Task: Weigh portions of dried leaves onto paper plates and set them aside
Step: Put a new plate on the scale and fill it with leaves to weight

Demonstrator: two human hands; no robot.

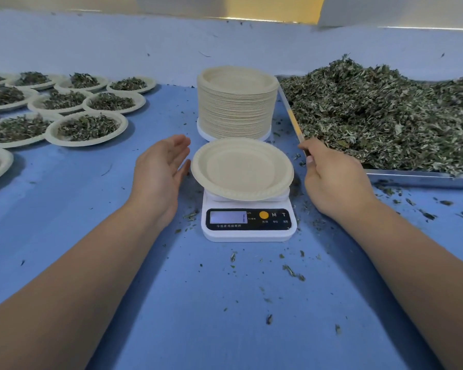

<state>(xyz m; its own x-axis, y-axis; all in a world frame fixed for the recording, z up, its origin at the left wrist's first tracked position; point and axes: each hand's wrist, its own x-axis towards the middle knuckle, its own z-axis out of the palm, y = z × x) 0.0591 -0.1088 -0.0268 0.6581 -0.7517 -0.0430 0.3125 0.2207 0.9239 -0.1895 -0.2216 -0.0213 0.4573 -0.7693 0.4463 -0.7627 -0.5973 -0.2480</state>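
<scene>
Blue covers the bench (225,303) in the head view, and a white kitchen scale (249,233) stands at its middle with a lit display (227,217) whose reading is too blurred to tell and an orange button (263,215) beside it. An empty paper plate (241,169) lies on the scale's platform, overhanging it all round. Just behind the scale stands a tall stack of plates (235,110). To the right a metal tray (412,177) rests on the bench, heaped with dried leaves (385,110). On the left, well apart from the scale, a cluster of filled plates (87,128) lies with rims overlapping, each carrying a portion of leaves. The left hand (159,169) hovers just beside the empty plate's left rim, palm turned toward it, its fingers (178,145) straight and pressed together; whether the thumb touches the rim cannot be told. The right hand (334,177) is at the tray's near left corner, back toward the camera, its fingers loosely curled, the forefinger and thumb apart with nothing seen between them and the other fingers hidden behind the hand. Leaf crumbs (293,272) are scattered over the bench around the scale and in front of the tray.
</scene>
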